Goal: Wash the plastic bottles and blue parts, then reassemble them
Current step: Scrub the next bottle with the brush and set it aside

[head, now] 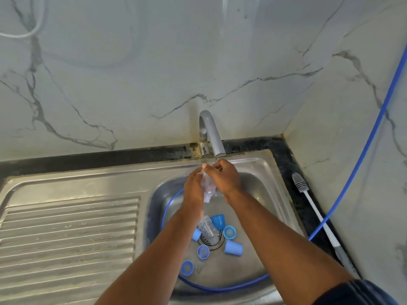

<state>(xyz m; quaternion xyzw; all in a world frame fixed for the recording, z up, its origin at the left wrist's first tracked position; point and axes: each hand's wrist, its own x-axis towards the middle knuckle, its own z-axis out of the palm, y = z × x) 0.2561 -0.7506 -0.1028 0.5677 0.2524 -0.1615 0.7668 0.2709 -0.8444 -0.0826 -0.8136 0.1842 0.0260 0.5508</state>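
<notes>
Both hands grip clear bottle (208,188) under tap (212,137): left hand (193,188) around body, right hand (226,178) pinching top.

There are two clear plastic bottles (208,188), six small blue parts (233,247), one steel sink (259,179), one grey tap (211,128), one blue hose (356,155) and one long bottle brush (308,199) with a white handle, as far as I can make out.

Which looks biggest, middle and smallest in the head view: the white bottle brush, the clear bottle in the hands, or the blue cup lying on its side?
1. White bottle brush, longest by far.
2. Clear bottle, partly hidden and held nearer the camera, so its place is unsure.
3. Blue cup on its side.
</notes>
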